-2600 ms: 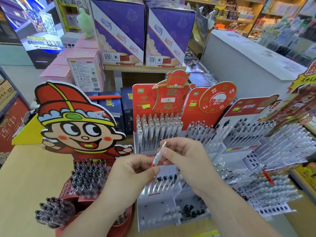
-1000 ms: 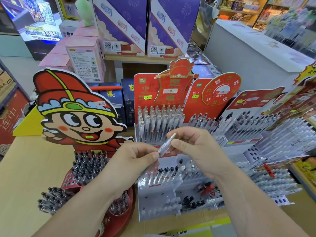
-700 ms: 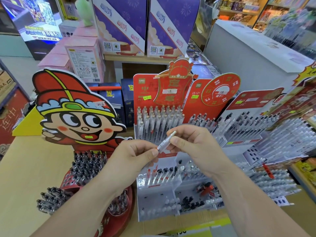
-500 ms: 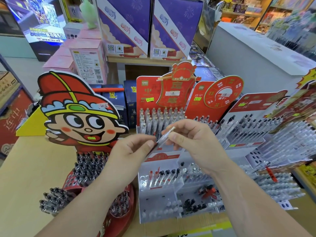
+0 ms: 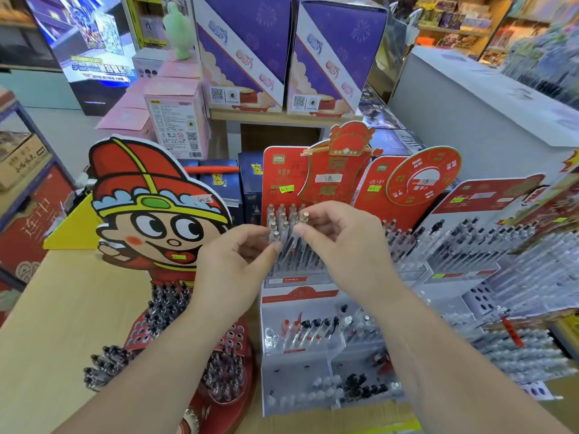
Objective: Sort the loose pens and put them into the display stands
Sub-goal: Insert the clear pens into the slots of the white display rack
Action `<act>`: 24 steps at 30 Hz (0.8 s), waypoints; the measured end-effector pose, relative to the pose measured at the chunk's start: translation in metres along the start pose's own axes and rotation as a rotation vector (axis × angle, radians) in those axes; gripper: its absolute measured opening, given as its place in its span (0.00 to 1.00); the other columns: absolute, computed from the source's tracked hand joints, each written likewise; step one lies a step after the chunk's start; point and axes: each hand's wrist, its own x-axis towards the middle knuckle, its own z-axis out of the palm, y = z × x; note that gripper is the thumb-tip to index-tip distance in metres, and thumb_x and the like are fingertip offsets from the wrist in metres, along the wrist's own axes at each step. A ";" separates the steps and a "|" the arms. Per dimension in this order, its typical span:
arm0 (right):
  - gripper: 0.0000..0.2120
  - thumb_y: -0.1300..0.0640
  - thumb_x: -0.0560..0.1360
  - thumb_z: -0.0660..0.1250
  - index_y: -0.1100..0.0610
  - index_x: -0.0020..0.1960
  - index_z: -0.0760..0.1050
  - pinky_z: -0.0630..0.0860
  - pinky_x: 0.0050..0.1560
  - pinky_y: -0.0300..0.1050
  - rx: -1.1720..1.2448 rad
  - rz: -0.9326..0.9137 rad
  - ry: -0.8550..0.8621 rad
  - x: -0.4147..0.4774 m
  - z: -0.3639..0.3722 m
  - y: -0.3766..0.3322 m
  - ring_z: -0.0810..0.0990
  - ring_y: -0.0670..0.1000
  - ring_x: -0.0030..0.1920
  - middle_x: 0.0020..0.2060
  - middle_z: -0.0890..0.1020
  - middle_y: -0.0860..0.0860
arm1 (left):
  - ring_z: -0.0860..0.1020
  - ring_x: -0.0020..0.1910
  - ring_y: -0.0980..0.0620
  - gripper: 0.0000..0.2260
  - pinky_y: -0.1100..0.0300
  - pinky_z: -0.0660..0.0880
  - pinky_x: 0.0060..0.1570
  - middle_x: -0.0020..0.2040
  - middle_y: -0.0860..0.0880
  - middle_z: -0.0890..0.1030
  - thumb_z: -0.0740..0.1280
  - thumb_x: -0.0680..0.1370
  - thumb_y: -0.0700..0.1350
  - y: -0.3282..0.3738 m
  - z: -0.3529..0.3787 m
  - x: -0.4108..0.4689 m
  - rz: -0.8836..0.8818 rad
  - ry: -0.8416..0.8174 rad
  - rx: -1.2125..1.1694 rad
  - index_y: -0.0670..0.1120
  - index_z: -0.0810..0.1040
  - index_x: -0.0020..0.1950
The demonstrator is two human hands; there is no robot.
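- Round stand, lower left: partly filled, some holes empty.
- Left hand, centre: fingers curled by the pen tops; whether it grips anything I can't tell.
- Right hand pinches a pen over the middle stand; I'd say it's nearly slotted.
- Loose pens, lower centre tray: unsorted.

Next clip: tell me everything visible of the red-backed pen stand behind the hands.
The red-backed stand sits on the wooden counter, between the cartoon-face stand and the dial-topped stand. Its card back carries a figure-shaped topper, a white label and a yellow-green sticker. Tiered rows hold clear pens with pale tops. The left hand and right hand pinch a pen in front of its upper rows.
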 end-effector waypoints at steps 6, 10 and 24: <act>0.06 0.56 0.74 0.75 0.52 0.51 0.84 0.75 0.44 0.27 -0.109 -0.052 0.007 0.004 0.001 -0.004 0.81 0.36 0.43 0.40 0.82 0.38 | 0.81 0.42 0.60 0.05 0.63 0.80 0.44 0.41 0.58 0.84 0.74 0.77 0.48 -0.003 0.002 0.003 0.018 0.021 0.045 0.51 0.85 0.52; 0.07 0.55 0.75 0.75 0.53 0.53 0.84 0.75 0.46 0.27 -0.133 -0.029 -0.001 0.001 0.006 0.001 0.80 0.36 0.44 0.40 0.82 0.40 | 0.82 0.42 0.60 0.05 0.64 0.80 0.44 0.41 0.58 0.84 0.74 0.77 0.48 -0.003 0.003 0.004 0.029 0.025 0.044 0.51 0.85 0.51; 0.09 0.55 0.75 0.75 0.55 0.54 0.84 0.80 0.47 0.35 -0.220 0.022 -0.024 -0.004 0.030 0.009 0.82 0.41 0.42 0.43 0.86 0.46 | 0.81 0.41 0.61 0.03 0.62 0.81 0.43 0.40 0.58 0.84 0.73 0.77 0.47 -0.002 0.001 0.003 -0.007 0.007 0.032 0.52 0.85 0.49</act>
